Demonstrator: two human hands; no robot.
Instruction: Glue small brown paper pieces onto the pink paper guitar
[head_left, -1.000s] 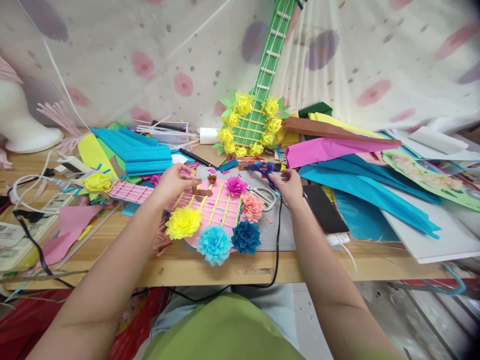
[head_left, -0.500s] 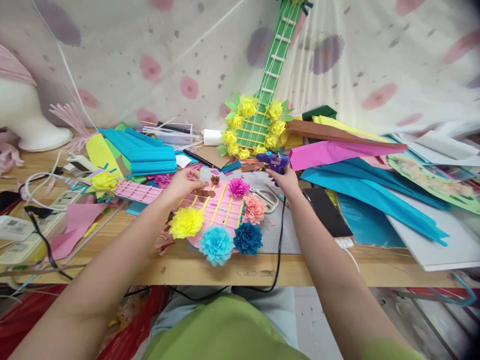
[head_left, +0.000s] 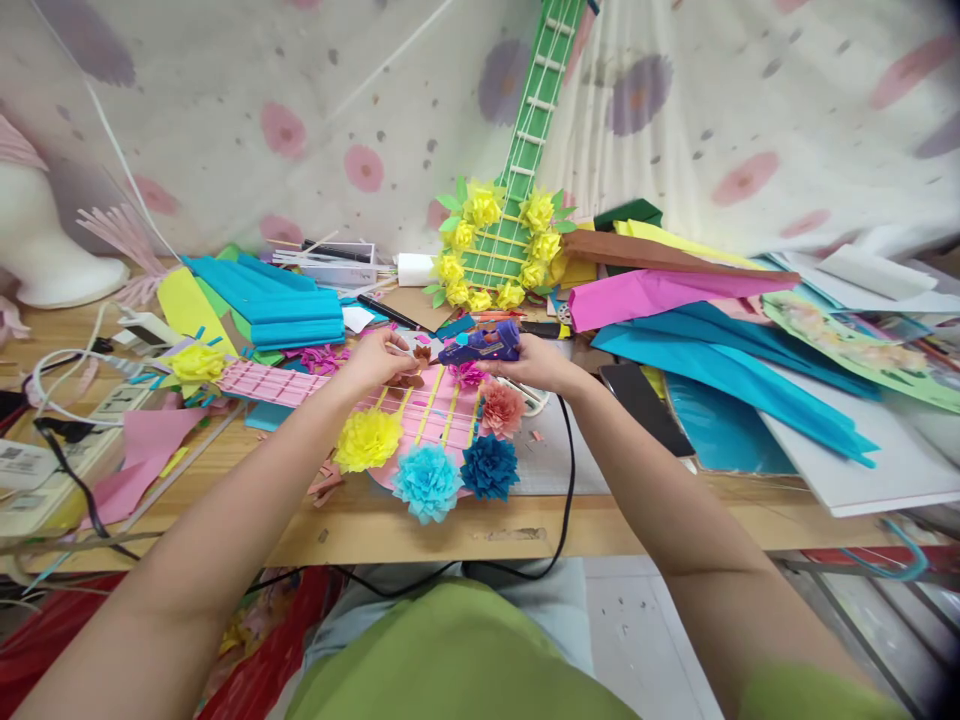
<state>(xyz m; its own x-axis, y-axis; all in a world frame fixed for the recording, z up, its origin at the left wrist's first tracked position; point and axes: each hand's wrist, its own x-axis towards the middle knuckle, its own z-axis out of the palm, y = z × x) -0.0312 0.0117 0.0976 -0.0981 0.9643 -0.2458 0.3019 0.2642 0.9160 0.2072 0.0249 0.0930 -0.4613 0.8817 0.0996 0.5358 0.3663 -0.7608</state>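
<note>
My right hand (head_left: 536, 365) grips a purple hot glue gun (head_left: 484, 343), its nozzle pointing left toward my left hand. My left hand (head_left: 381, 357) is closed in a pinch, with a small brown paper piece (head_left: 422, 353) at its fingertips, close to the nozzle. Beneath both hands lies a pink paper guitar (head_left: 427, 425) with yellow strips across its body. Along its edge sit a yellow paper flower (head_left: 369, 440), a light blue one (head_left: 427, 483), a dark blue one (head_left: 490, 467) and a coral one (head_left: 502, 409). The glue gun partly covers a magenta flower (head_left: 468, 375).
A green paper guitar (head_left: 495, 240) with yellow flowers leans against the patterned curtain. Folded blue paper (head_left: 292, 310) lies at left, more coloured sheets (head_left: 675, 295) at right. Scissors (head_left: 534, 398) and a black phone (head_left: 645, 405) rest right of the pink guitar. The glue gun's black cord (head_left: 571, 460) hangs over the table edge.
My right hand has brought the glue gun left, over the pink guitar, up to the brown paper piece. My left hand has stayed nearly in place. The whole view has shifted slightly.
</note>
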